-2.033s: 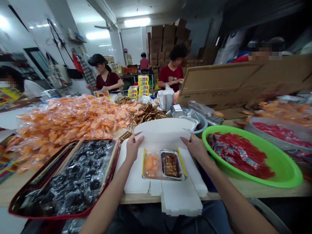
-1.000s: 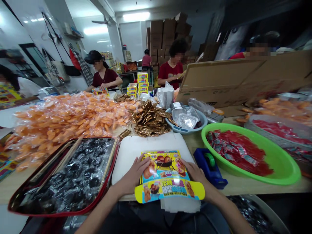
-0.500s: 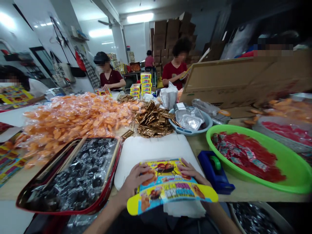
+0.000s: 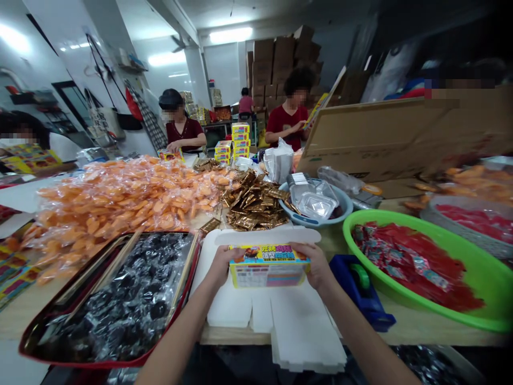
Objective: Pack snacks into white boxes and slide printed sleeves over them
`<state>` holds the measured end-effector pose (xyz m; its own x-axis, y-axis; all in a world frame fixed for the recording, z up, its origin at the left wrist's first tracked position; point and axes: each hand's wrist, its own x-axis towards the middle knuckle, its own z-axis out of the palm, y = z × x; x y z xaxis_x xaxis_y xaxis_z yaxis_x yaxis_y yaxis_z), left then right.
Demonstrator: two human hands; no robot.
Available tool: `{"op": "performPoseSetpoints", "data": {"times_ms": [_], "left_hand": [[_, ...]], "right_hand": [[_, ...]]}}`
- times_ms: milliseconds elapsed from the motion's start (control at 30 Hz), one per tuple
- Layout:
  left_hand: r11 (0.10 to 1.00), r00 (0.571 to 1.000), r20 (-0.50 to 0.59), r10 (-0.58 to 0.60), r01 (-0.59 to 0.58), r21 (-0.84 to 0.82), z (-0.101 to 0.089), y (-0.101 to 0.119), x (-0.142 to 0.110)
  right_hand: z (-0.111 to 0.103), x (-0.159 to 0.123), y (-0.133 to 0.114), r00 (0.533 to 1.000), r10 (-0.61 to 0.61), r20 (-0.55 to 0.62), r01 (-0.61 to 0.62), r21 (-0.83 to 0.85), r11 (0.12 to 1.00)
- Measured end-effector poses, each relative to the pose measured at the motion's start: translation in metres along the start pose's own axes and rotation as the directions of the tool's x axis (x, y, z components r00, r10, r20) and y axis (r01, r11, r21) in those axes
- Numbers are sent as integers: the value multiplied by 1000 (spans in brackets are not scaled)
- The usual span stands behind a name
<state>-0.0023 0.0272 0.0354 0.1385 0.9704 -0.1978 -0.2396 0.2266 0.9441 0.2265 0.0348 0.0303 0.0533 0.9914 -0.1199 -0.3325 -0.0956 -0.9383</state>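
- The left hand [image 4: 224,264] has its grip closed around the left end of the printed box [image 4: 268,274].
- The right hand [image 4: 317,263] grips the opposite end.
- The box is over the white cardboard sheets [image 4: 302,323]; I cannot tell whether it touches them.
- Front flaps of the sheets overhang the near edge of the counter [image 4: 236,336].
- Left, the red-rimmed tray [image 4: 80,364] juts past that edge.
- Right, the blue tape dispenser [image 4: 374,309] narrows the room before the green basin [image 4: 494,291].

A shared workshop: left of the green tub [image 4: 476,262] lie heaped wrapped orange pieces [image 4: 132,192]; beyond it are people [image 4: 286,120] and stacked cartons [image 4: 272,64].
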Motion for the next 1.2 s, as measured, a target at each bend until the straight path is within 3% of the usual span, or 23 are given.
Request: {"op": "performPoseSetpoints", "data": {"times_ms": [67,133,200,267,367,500,667,867,1033,1133,1200], "left_hand": [[1000,999,-26,-19,18,-19,2,3,2],[999,999,-39,-31,30,-23,2,4,3],[999,998,-45,-37,35,-26,2,3,4],[999,998,-47,-44,42,-32,2,2,4],[998,998,-44,-54,52,-42,1,1,5],[998,998,-32,-55,53,-40,0,1,6],[999,999,-27,-39,38,-30,-4,-3,8],[999,999,-13,-34,34,-11,-4,0,7],[1000,1000,-17,-6,6,3,-3,-5,6],[986,988,-82,128,-119,115,-6,-8,2],[926,938,-145,315,-270,265,-12,-3,-3]], "right_hand": [[-5,3,-2,1000,1,15,-1,11,1000],[-16,4,-8,994,-105,-26,105,-18,994],[-28,4,-22,956,-281,-82,263,-182,948],[-36,1,-41,925,-380,-15,336,-438,834],[-34,-5,-69,947,-221,231,320,-667,673],[-21,-8,-86,939,35,342,223,-685,694],[-22,-6,-84,917,115,383,190,-670,717],[-30,-15,-79,919,73,387,239,-697,676],[-42,-27,-50,924,-34,381,303,-672,676],[-52,-28,-29,894,-185,409,432,-671,603],[-54,-24,-18,863,-272,426,503,-664,554]]}}
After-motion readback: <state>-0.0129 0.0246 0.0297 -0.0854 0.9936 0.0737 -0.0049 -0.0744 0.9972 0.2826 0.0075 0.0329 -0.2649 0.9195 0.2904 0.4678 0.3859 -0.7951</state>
